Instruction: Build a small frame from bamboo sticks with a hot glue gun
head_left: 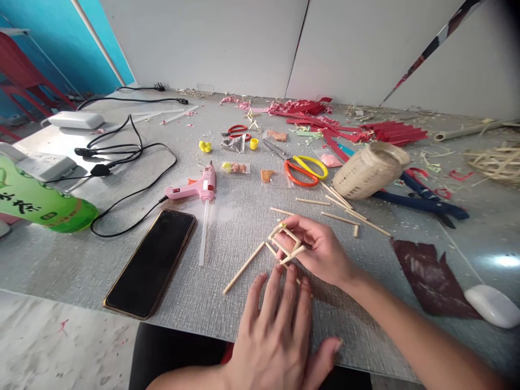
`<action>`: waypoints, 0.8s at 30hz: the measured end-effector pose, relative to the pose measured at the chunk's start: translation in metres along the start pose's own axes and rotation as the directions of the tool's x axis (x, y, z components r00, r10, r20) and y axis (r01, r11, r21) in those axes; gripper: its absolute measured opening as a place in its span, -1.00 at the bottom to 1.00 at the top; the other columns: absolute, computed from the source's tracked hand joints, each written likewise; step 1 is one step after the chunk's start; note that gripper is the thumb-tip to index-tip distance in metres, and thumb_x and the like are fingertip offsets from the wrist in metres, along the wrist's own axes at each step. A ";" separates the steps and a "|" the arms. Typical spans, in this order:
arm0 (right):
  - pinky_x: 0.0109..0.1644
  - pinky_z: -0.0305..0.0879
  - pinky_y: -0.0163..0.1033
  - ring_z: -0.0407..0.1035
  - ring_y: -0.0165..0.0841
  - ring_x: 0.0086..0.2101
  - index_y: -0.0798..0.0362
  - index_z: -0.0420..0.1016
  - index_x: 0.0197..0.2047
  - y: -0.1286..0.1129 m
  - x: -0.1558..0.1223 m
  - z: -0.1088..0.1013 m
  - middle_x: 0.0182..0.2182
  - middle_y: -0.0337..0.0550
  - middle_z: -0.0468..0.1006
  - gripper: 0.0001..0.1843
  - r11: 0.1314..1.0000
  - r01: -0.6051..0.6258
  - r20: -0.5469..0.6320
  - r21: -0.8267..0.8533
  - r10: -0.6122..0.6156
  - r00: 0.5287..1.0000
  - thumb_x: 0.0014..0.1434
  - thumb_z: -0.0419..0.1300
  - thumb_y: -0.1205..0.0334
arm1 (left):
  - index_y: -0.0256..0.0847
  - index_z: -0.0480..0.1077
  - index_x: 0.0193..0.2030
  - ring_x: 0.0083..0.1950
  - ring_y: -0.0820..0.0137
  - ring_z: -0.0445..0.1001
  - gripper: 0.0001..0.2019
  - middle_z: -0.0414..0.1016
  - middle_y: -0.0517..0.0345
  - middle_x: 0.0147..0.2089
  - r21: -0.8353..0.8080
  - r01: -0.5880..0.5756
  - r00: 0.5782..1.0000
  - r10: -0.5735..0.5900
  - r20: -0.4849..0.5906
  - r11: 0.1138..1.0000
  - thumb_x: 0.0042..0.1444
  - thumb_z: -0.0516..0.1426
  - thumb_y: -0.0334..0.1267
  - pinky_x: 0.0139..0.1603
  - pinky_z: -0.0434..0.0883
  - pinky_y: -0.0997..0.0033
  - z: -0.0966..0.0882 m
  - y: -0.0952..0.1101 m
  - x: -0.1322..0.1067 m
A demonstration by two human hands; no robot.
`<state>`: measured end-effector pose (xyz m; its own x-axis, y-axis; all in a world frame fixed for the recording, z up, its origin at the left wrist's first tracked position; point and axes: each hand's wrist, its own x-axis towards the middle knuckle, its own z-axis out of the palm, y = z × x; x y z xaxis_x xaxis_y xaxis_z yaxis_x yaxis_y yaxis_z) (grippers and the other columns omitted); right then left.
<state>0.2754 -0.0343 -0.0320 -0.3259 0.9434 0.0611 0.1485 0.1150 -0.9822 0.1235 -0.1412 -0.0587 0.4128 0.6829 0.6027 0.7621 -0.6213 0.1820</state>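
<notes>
A small frame of pale wooden sticks point(290, 248) is held just over the table between the fingers and thumb of my right hand point(325, 252). My left hand point(274, 330) lies palm down in front of it, fingers stretched out and thumb spread to the right. Its fingertips reach the frame's lower end, and part of a stick beneath the fingers is hidden. Left of the frame, a longer stick point(244, 268) slants across the table, its upper end close to the frame. Several loose sticks point(340, 218) lie beyond my right hand.
A pink glue gun point(193, 188), its cord, and a phone point(151, 262) lie left. Behind are orange-yellow scissors point(304, 170) and small packets point(235, 167). A tan jar point(368, 170), blue-handled pliers point(422, 203), sandpaper point(433, 276) and a white case point(493, 305) are right.
</notes>
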 end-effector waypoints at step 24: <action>-0.39 0.46 -0.28 0.52 -0.38 -0.47 0.02 0.45 -0.18 0.000 0.000 0.000 -0.45 -0.24 0.59 -0.77 1.000 0.003 0.014 -0.016 -0.002 1.000 0.32 0.30 0.04 | -0.37 0.50 0.23 0.34 0.04 0.45 -0.40 0.53 -0.11 0.29 0.002 0.000 1.000 0.000 0.020 1.000 0.34 0.09 0.13 0.31 0.32 0.04 -0.002 0.000 0.000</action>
<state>0.2749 -0.0344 -0.0318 -0.3391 0.9388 0.0610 0.1627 0.1224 -0.9791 0.1229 -0.1417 -0.0573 0.4231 0.6905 0.5867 0.7632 -0.6205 0.1800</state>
